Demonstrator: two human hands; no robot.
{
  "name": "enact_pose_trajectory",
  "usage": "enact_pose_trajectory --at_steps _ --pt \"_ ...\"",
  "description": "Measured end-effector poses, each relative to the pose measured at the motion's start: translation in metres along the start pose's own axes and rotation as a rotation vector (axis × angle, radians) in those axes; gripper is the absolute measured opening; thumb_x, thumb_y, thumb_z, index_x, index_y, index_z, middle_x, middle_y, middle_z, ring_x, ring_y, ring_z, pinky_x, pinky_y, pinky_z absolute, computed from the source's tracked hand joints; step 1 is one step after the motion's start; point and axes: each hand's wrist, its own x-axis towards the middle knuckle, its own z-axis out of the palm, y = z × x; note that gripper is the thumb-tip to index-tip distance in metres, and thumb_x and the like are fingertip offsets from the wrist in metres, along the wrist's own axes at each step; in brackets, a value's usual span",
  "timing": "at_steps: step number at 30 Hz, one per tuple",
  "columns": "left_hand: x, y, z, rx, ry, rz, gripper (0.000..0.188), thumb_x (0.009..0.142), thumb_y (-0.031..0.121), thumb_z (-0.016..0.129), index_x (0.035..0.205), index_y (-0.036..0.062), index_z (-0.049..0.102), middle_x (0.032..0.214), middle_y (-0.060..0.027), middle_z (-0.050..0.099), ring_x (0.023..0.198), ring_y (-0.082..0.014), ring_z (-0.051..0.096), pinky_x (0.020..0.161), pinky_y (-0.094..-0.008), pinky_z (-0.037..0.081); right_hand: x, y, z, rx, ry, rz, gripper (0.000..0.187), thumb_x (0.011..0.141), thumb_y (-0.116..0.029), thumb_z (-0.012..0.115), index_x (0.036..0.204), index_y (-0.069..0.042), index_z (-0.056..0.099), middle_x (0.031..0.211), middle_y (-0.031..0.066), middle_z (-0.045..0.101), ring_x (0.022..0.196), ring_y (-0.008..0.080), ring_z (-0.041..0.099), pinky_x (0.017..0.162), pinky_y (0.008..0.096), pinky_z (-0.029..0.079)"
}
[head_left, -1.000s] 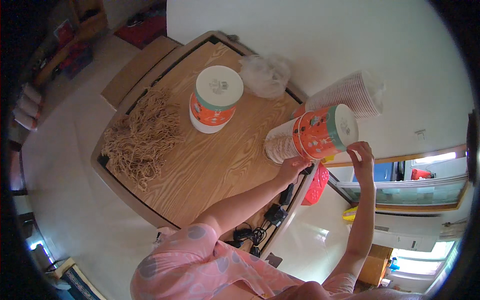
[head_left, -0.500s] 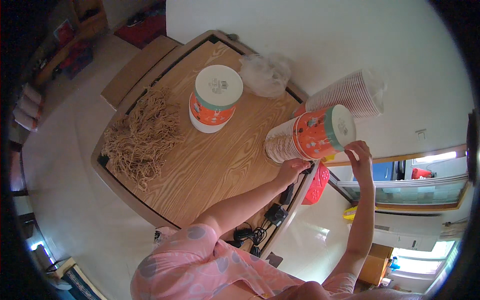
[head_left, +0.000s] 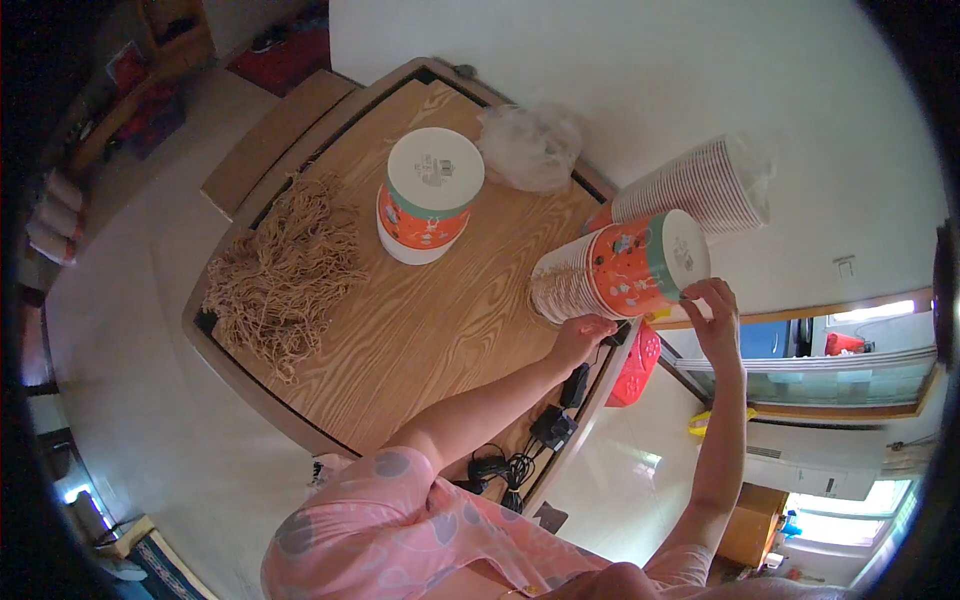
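Note:
A stack of upside-down paper buckets (head_left: 568, 282) stands near the table's right edge. Its top paper bucket (head_left: 636, 268) is orange with small printed figures, a teal band and a white base. My right hand (head_left: 716, 312) pinches the near edge of that base between thumb and fingers. Low on the near side of the stack, my left hand (head_left: 583, 340) rests with its fingers stretched out to the right; part of its contact with the stack is hidden. Farther left, another upside-down paper bucket (head_left: 430, 215) stands apart on the wood-grain table (head_left: 400, 345).
A tangled heap of brown twine (head_left: 285, 275) lies at the table's left. Crumpled clear plastic (head_left: 532, 148) sits at the back, and a bagged stack of buckets (head_left: 690, 185) leans by the wall. Black adapters and cables (head_left: 515, 470) line the right edge, beside a red object (head_left: 635, 368).
My right hand has shifted very slightly left along the base of the top bucket. My left hand and the stack have hardly moved.

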Motion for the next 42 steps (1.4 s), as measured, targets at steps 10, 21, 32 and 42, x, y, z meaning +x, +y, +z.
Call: enact_pose_trajectory --at_steps 10,21,32,42 --pt "0.002 0.009 -0.001 0.041 0.021 0.165 0.016 0.083 0.016 0.057 0.086 0.0021 0.062 0.083 -0.0028 0.061 0.081 -0.0094 0.055 0.076 -0.0246 0.042 0.001 -0.01 0.0 0.035 0.066 0.044 0.01 0.071 -0.003 0.062 0.078 -0.005 0.056 0.078 0.0082 0.055 0.08 0.0266 0.052 0.077 0.0363 0.039" --pt "0.0 0.009 -0.001 0.082 0.054 0.18 0.012 0.082 0.011 0.057 0.087 0.0017 0.063 0.083 -0.0031 0.062 0.081 -0.0098 0.056 0.075 -0.0237 0.044 0.002 -0.006 0.0 -0.071 0.004 -0.046 0.011 0.071 -0.005 0.062 0.081 -0.006 0.057 0.082 0.0085 0.056 0.084 0.0271 0.052 0.079 0.0369 0.039" --pt "-0.009 -0.007 -0.011 0.118 0.072 0.042 0.011 0.082 0.006 0.055 0.089 0.0011 0.063 0.089 -0.0063 0.063 0.085 -0.012 0.057 0.077 -0.0243 0.045 0.007 -0.009 0.006 -0.059 -0.062 0.013 0.012 0.071 -0.008 0.063 0.081 -0.008 0.058 0.082 0.0078 0.057 0.083 0.0288 0.053 0.074 0.0377 0.042" --pt "-0.069 -0.012 -0.069 0.155 0.103 0.051 0.021 0.079 0.008 0.06 0.099 0.0023 0.059 0.09 -0.0052 0.06 0.081 -0.011 0.056 0.074 -0.0244 0.046 0.001 -0.012 0.008 -0.01 -0.047 0.018 0.01 0.072 -0.008 0.059 0.081 -0.007 0.055 0.076 0.0086 0.055 0.076 0.0285 0.055 0.07 0.0385 0.043"
